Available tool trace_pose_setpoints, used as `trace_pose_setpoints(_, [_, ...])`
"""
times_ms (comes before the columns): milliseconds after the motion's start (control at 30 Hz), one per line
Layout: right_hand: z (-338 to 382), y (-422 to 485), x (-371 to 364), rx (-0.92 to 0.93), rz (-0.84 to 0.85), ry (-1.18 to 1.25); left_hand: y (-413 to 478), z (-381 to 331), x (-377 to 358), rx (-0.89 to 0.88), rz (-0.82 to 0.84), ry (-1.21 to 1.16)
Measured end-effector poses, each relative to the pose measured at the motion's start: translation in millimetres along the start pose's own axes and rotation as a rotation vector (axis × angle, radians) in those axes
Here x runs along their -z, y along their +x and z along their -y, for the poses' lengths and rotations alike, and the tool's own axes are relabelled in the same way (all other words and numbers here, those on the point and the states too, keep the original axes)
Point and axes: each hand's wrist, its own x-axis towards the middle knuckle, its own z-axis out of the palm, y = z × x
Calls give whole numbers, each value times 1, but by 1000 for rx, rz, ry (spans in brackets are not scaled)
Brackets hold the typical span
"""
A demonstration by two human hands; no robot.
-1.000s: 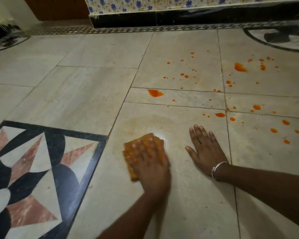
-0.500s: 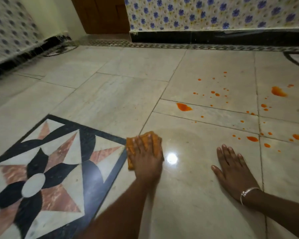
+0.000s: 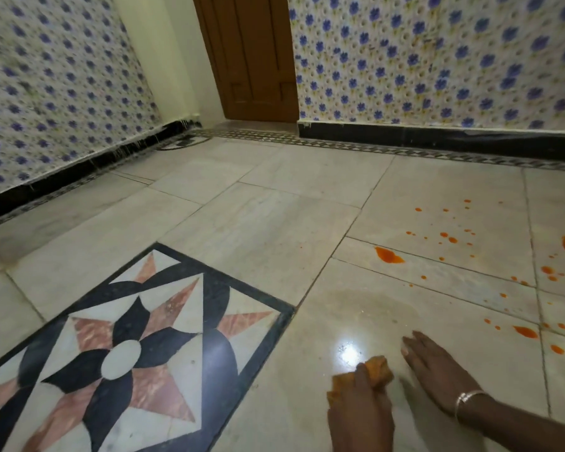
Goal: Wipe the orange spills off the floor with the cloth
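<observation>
The left hand presses the orange cloth onto the pale floor, fingers bunched over it; just right, the right hand lies flat, fingers spread, holding nothing; farther off, orange spills dot the tiles

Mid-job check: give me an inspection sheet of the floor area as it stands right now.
Surface: pale marble tile floor, wet smear and light glare near the hands; star-pattern inlay to the left.
Job's things: crumpled orange cloth on the floor; orange spills unwiped, scattered to the right.
Clutter: nothing seen.
Grips: left hand presses the cloth; right hand flat on the tile, silver bangle on the wrist.
Cables: nothing seen.
Surroundings: blue-flowered walls, brown wooden door, black skirting.
</observation>
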Motion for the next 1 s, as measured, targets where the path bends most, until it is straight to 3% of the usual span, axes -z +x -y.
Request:
trace_pose_setpoints(100, [28,0,17,-92,65,438,12,-10,15,89,166,-667])
trace_pose_setpoints(167, [45,-5,29,-161,168,718,13,-16,29,80,262,-927])
trace_pose_setpoints(300, [54,-12,30,-137,343,745,19,-5,48,98,283,-1178])
trace_pose_setpoints(367, [59,-12,23,-112,410,658,20,3,51,100,254,-1110])
trace_pose_setpoints(533, [75,8,-6,-69,360,399,25,23,48,78,77,-835])
trace_pose_setpoints(833, [110,53,-44,-15,134,433,81,88,104,151,-335,-636])
trace_pose_setpoints(933, [89,60,-51,194,72,-25,86,114,92,106,-397,-175])
trace_pose_setpoints(1000, [77,58,-58,318,65,-336,84,116,68,-85,-264,69])
